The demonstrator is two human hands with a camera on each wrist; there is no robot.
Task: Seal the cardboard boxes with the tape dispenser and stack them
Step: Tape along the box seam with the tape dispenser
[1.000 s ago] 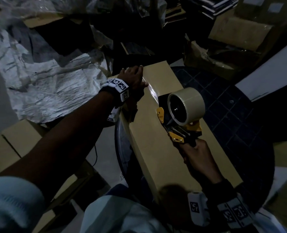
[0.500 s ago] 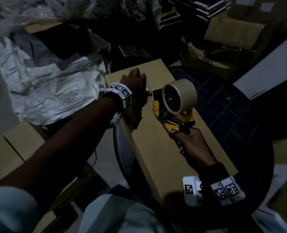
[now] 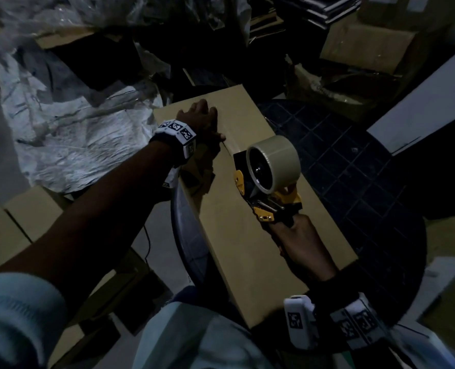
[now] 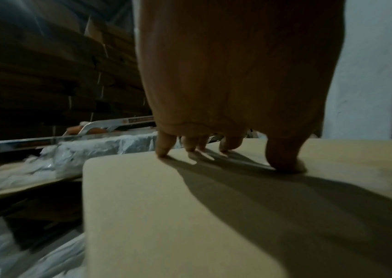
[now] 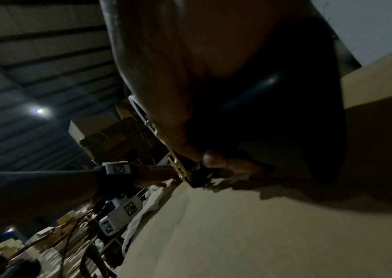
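Note:
A long flat cardboard box (image 3: 237,235) lies on a round dark table (image 3: 375,198). My left hand (image 3: 203,121) rests on the box's far end, fingertips (image 4: 281,165) pressing the cardboard (image 4: 178,216) with fingers fairly straight. My right hand (image 3: 301,246) grips the handle of a yellow-and-black tape dispenser (image 3: 269,182) with a tan tape roll (image 3: 274,162), set on the box's middle. A shiny strip of tape (image 3: 227,141) runs from my left thumb to the dispenser. In the right wrist view, the fingers (image 5: 216,159) curl round the dark handle (image 5: 261,105) above the box top (image 5: 261,235).
Crumpled white plastic sheeting (image 3: 69,134) lies left of the box. More cardboard boxes (image 3: 10,227) sit at the lower left and at the back right (image 3: 367,46). A white panel (image 3: 428,102) leans at the right. Stacked flat cardboard (image 4: 35,84) fills the background.
The dispenser and my right hand have shifted slightly along the box between frames. My left hand has moved from the far edge to press flat on the box top.

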